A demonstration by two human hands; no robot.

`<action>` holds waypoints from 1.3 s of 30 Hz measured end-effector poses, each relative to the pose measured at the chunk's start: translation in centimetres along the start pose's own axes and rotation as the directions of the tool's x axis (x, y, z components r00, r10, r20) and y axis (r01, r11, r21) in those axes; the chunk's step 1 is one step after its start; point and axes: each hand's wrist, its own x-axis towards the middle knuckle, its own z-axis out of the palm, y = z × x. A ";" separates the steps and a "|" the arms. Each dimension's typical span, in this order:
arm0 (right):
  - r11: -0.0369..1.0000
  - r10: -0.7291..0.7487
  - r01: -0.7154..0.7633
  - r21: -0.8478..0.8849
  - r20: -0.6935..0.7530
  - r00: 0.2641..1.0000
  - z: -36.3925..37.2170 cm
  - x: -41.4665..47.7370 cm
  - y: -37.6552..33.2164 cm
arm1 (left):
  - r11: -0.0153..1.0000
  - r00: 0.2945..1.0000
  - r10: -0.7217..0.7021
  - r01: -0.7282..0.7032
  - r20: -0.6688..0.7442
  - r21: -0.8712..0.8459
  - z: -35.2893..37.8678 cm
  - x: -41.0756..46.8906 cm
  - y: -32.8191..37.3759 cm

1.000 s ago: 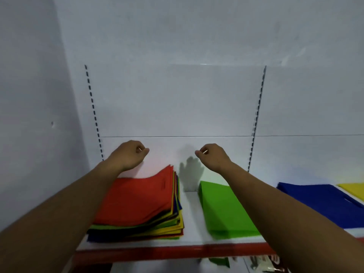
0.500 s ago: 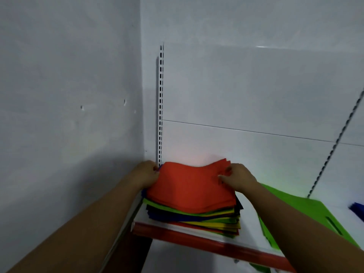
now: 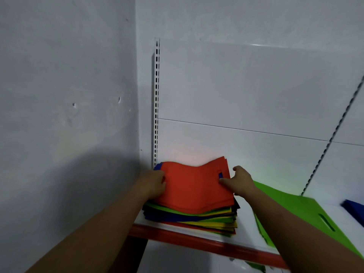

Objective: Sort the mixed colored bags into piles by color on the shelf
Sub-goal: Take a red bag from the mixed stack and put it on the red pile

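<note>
- Now, the shelf [image 3: 247, 223] carries the mixed stack [image 3: 189, 219] at its left end
- top red bag [image 3: 195, 186] lies across, long side left to right, between both hands
- left hand [image 3: 153, 184] grips its left edge, right hand [image 3: 239, 181] pinches its right edge

Stack: the mixed stack [image 3: 197, 217] sat at the left end of the shelf [image 3: 187, 236], in the corner beside the side wall [image 3: 69, 95] and before the slotted upright [image 3: 156, 103].
Top: the top bag [image 3: 195, 188] lay on it, the left hand [image 3: 153, 184] gripping its left edge and the right hand [image 3: 239, 182] its right.
Right: a lone bag [image 3: 291, 209] lay flat near the stack.
Far right: another bag [image 3: 354, 211] lay beyond it.
</note>
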 end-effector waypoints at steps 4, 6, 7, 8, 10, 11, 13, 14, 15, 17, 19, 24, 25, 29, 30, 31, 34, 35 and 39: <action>0.989 0.021 -0.022 0.144 0.009 1.000 -1.0 -0.1 0.2 | 0.997 1.000 0.015 -0.017 -0.024 -0.079 0.3 -0.1 1.0; 0.980 0.034 -0.035 0.195 0.009 0.999 -1.5 -0.1 0.3 | 0.997 0.999 0.019 -0.022 -0.031 -0.077 0.5 -0.2 1.1; 0.976 0.038 -0.040 0.213 0.014 0.999 -1.7 -0.2 0.4 | 0.998 0.999 0.018 -0.020 -0.033 -0.067 0.6 -0.4 1.1; 0.972 0.039 -0.043 0.230 0.023 0.999 -1.8 -0.2 0.4 | 0.999 0.999 0.017 -0.018 -0.034 -0.050 0.7 -0.4 1.1; 0.968 0.031 -0.041 0.246 0.045 0.999 -2.0 -0.3 0.3 | 1.000 0.999 0.024 -0.024 -0.024 -0.007 0.8 -0.7 1.3; 0.968 0.027 -0.039 0.249 0.054 0.998 -2.1 -0.4 0.3 | 1.000 1.000 0.028 -0.028 -0.014 -0.007 0.9 -0.8 1.4; 0.967 0.019 -0.036 0.253 0.067 0.998 -2.3 -0.5 0.3 | 0.997 0.999 0.036 -0.035 0.002 -0.067 1.1 -0.9 1.4; 0.967 0.016 -0.033 0.254 0.068 0.998 -2.4 -0.6 0.3 | 0.994 0.999 0.041 -0.040 0.002 -0.102 1.2 -0.9 1.5; 0.967 0.013 -0.029 0.255 0.065 0.998 -2.5 -0.6 0.2 | 0.990 0.999 0.041 -0.041 -0.002 -0.132 1.2 -0.9 1.5; 0.970 -0.001 -0.011 0.244 0.047 0.999 -2.7 -0.7 0.2 | 0.980 0.999 0.037 -0.039 -0.014 -0.194 1.1 -1.0 1.8; 0.974 -0.020 0.012 0.227 0.031 0.999 -2.9 -0.7 0.2 | 0.965 0.999 0.026 -0.032 -0.025 -0.259 1.1 -1.0 2.0; 0.975 -0.032 0.027 0.219 0.020 0.999 -2.9 -1.1 0.4 | 0.927 0.999 0.018 -0.030 -0.036 -0.373 1.3 -1.3 2.1; 0.976 -0.031 0.025 0.217 0.022 0.999 -2.9 -1.2 0.4 | 0.921 0.999 0.027 -0.042 -0.046 -0.388 1.2 -1.4 2.1; 0.979 -0.026 0.019 0.203 0.030 0.999 -2.7 -1.3 0.7 | 0.887 0.994 0.061 -0.095 -0.090 -0.452 1.1 -1.4 2.7; 0.980 -0.023 0.016 0.198 0.033 0.999 -2.7 -1.3 0.7 | 0.877 0.993 0.065 -0.105 -0.100 -0.470 1.1 -1.3 2.9; 0.980 -0.020 0.013 0.197 0.036 0.999 -2.7 -1.3 0.8 | 0.867 0.992 0.065 -0.109 -0.105 -0.487 1.0 -1.3 3.1; 0.976 -0.013 0.003 0.216 0.047 0.999 -2.7 -1.2 0.9 | 0.795 0.991 0.037 -0.107 -0.127 -0.597 1.4 -0.8 3.1; 0.975 -0.011 -0.001 0.224 0.051 0.999 -2.7 -1.2 1.0 | 0.746 0.990 -0.015 -0.083 -0.142 -0.660 1.4 -0.7 3.1; 0.958 0.013 -0.033 0.284 0.073 0.997 -2.8 -1.2 1.3 | 0.354 0.934 -0.357 0.113 -0.022 -0.929 0.7 -0.3 2.6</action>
